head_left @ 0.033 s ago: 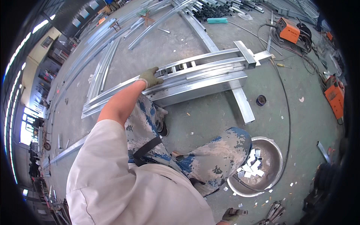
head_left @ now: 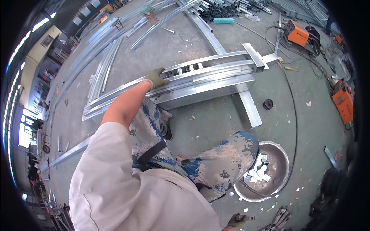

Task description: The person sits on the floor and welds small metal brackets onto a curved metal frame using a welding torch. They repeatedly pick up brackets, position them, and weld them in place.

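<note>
- Beige cloth comes first from where I stand: the person's shirt (head_left: pixel 104 165), above camouflage trousers (head_left: pixel 219 167) in blue, grey and tan, the knees bent.
- Low down, the gloved right hand (head_left: pixel 233 222) has its fingers closed on a small grey piece (head_left: pixel 250 218), which pokes out past them; I can't tell exactly how each finger sits.
- Beside the knee, a round metal basin (head_left: pixel 276 156) holds a loose heap of small pale pieces (head_left: pixel 261 173), and a dark cable (head_left: pixel 296 119) runs over its rim.
- Farther out, the gloved left hand (head_left: pixel 155 79) rests on the long silver metal frame (head_left: pixel 208 90), thumb and fingers spread apart over its upper rails.
- That frame stretches slantwise in front of the person, short crosspieces showing between 2 rails, a stubby bar (head_left: pixel 252 56) set across its right end. Near that end it lies across a broad silver beam (head_left: pixel 249 109).
- Just right of the beam, a dark round tin (head_left: pixel 268 103) stands on the green floor.
- Beyond, over to the right, are 2 orange machines, 1 nearer (head_left: pixel 343 101) and 1 farther (head_left: pixel 296 32).
- Farthest back, metal tubes (head_left: pixel 223 9) lie piled behind a turquoise bundle (head_left: pixel 223 21).
</note>
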Demonstrator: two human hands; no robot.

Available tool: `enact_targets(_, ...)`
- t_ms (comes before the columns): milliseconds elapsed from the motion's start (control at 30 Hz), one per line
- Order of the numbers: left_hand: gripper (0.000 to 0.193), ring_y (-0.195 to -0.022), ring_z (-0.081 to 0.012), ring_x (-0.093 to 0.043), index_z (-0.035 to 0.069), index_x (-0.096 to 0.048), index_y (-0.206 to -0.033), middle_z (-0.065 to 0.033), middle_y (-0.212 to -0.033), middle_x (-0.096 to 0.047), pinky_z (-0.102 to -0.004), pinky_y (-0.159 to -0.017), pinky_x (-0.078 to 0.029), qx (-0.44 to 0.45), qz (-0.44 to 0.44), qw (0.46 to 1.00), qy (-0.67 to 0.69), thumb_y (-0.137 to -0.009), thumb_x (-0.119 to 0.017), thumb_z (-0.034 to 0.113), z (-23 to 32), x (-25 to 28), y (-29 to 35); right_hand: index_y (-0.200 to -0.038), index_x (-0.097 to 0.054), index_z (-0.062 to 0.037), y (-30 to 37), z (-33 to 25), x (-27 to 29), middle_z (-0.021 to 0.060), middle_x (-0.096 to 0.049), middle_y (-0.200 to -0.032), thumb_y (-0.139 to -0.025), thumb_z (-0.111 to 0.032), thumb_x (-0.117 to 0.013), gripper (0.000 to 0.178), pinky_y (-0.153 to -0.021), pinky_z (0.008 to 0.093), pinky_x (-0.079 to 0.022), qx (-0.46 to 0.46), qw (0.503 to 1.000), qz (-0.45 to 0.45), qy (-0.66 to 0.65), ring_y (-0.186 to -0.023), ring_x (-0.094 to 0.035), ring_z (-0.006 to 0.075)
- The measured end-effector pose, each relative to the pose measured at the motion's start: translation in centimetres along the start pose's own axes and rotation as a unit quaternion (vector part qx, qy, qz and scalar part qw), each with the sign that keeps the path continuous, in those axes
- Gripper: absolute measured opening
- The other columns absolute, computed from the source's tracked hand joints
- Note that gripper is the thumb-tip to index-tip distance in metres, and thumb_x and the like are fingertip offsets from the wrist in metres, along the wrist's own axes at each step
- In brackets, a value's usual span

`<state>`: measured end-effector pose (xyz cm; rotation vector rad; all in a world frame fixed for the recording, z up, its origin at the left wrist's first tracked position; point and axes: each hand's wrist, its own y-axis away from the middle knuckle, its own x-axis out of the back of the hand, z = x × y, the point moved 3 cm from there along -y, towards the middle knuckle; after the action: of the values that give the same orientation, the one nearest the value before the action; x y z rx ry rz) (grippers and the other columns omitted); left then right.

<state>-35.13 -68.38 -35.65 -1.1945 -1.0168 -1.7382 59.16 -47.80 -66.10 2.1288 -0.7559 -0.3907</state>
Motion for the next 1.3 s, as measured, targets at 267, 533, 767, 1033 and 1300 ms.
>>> enact_targets(267, 0.104, -0.150, -0.0370, -0.050, 0.010, -0.051, -0.161, -0.0189, -0.164, -0.051, -0.0442, -0.123, -0.043, -0.067, -0.047, 0.989, 0.123, -0.074, -0.086, 0.054, -0.7, -1.5, -4.5, -0.126, -0.073, -0.0111, 15.7, -7.3, -12.9, 0.0092, -0.076, -0.116, -0.105, -0.033, -0.067, 0.031, -0.073, 0.0350, -0.056, 0.042, 0.951, -0.305, 0.026, -0.091, -0.070, 0.0207)
enact_targets(533, 0.077, -0.125, -0.0349, -0.069, 0.010, -0.070, -0.138, -0.0159, -0.135, -0.073, -0.0419, -0.110, -0.052, -0.084, -0.004, 0.981, 0.177, -0.073, -0.091, 0.046, 0.2, -3.6, -4.8, -0.141, -0.067, -0.0093, 30.9, -6.7, -32.2, 0.0135, -0.072, -0.133, -0.107, -0.028, -0.065, 0.038, -0.079, 0.0373, -0.056, 0.167, 0.823, -0.497, 0.218, -0.098, -0.067, 0.0224)
enact_targets(767, 0.070, -0.116, -0.0340, -0.073, 0.003, -0.071, -0.133, -0.0172, -0.126, -0.076, -0.0417, -0.105, -0.054, -0.118, 0.052, 0.981, 0.142, -0.074, -0.092, 0.035, 0.5, -3.4, -4.1, -0.130, -0.069, 0.0041, 46.1, -1.9, -46.0, 0.0035, -0.070, -0.091, -0.093, -0.012, -0.078, 0.041, -0.061, 0.0276, -0.048, 0.246, 0.671, -0.509, 0.481, -0.070, -0.059, 0.0099)
enact_targets(1033, 0.072, -0.125, -0.0386, -0.068, 0.003, -0.069, -0.137, -0.0202, -0.132, -0.073, -0.0442, -0.112, -0.050, -0.129, 0.039, 0.980, 0.145, -0.077, -0.090, 0.036, 0.3, -3.2, -3.8, -0.134, -0.068, 0.0054, 53.5, 4.9, -51.2, 0.0050, -0.071, -0.099, -0.092, -0.019, -0.081, 0.051, -0.071, 0.0285, -0.050, 0.293, 0.548, -0.529, 0.578, -0.082, -0.061, 0.0112)
enact_targets(1300, 0.069, -0.125, -0.0367, -0.067, 0.002, -0.071, -0.134, -0.0183, -0.129, -0.074, -0.0439, -0.110, -0.050, -0.152, 0.052, 0.979, 0.125, -0.077, -0.091, 0.036, 0.8, -2.9, -4.1, -0.139, -0.064, 0.0059, 58.4, 19.0, -58.0, 0.0164, -0.071, -0.117, -0.097, -0.022, -0.078, 0.052, -0.095, 0.0368, -0.055, 0.394, 0.457, -0.611, 0.512, -0.105, -0.068, 0.0231)
